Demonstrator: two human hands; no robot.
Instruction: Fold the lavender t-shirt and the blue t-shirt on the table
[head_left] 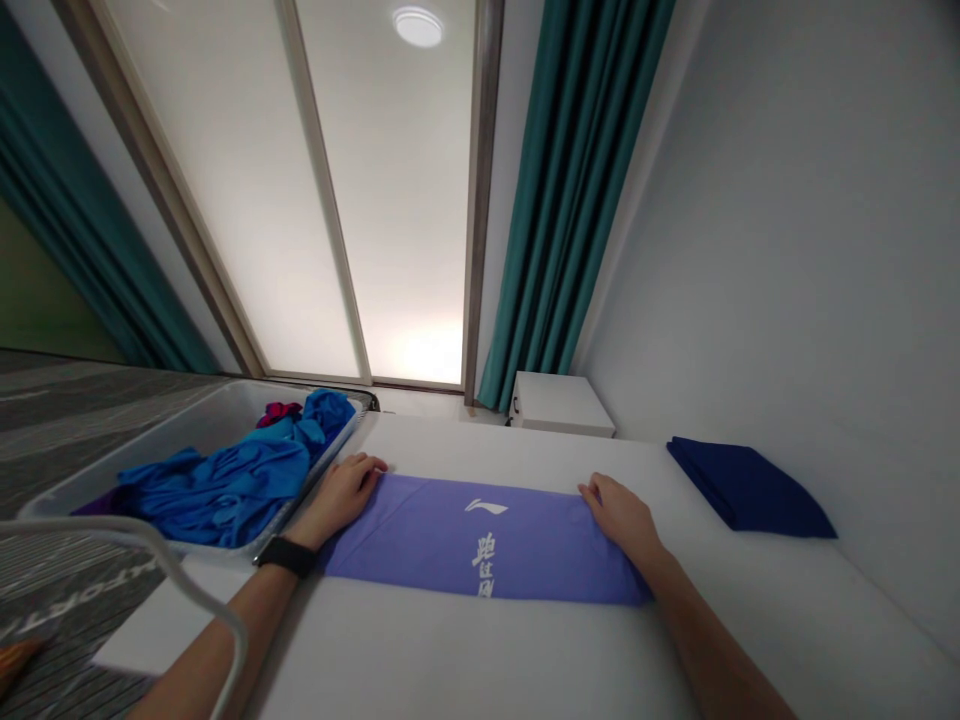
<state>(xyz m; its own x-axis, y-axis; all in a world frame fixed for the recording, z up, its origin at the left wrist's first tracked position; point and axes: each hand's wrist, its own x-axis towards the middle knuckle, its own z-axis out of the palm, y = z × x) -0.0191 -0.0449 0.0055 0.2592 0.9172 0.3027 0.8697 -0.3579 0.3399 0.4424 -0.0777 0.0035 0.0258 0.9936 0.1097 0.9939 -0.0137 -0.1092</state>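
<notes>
A purple shirt (420, 540), folded into a long flat strip, lies across the white table. A white logo and white characters run down its middle. My left hand (352, 490), wearing a dark watch on the wrist, is closed at the strip's far left corner with its fingertips on the cloth. At the far right corner my right hand (621, 515) pinches the fabric between thumb and fingers. The forearms partly cover both short ends of the strip.
Left of the table stands a clear plastic bin (202, 405) with crumpled blue and red clothes (232, 475). A folded navy garment (750, 485) rests at the right by the wall. Beyond the table is a white cabinet (562, 400). A pale curved tube (165, 560) crosses the lower left.
</notes>
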